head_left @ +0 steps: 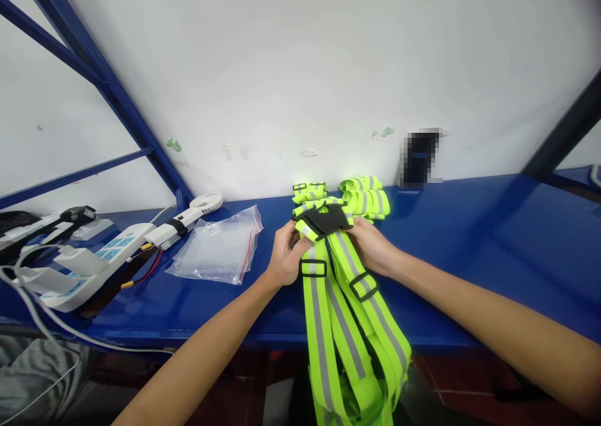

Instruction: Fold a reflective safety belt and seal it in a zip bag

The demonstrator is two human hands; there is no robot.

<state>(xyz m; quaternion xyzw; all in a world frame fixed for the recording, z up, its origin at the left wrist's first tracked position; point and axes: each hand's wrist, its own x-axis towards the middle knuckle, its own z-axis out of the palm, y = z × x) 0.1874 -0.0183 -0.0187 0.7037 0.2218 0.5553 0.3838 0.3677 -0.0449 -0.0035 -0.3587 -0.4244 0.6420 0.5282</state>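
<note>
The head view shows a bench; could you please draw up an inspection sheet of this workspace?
Surface: glossy blue bench.
Things: bunched fluorescent yellow-green, grey-striped straps with black buckles, hanging past the front edge; folded yellow-green strap bundles behind.
Clutter: clear plastic bags with red lines, small white handheld fan, long white power strip, all on the left.
Hands: left hand grips the bunched straps; right hand is at their right side, fingers mostly hidden.
Cables: thin white cable near the front edge; red-and-black wires near the fan.
Surroundings: scuffed white wall, blue metal frame; one pixelated patch, unreadable.
</note>
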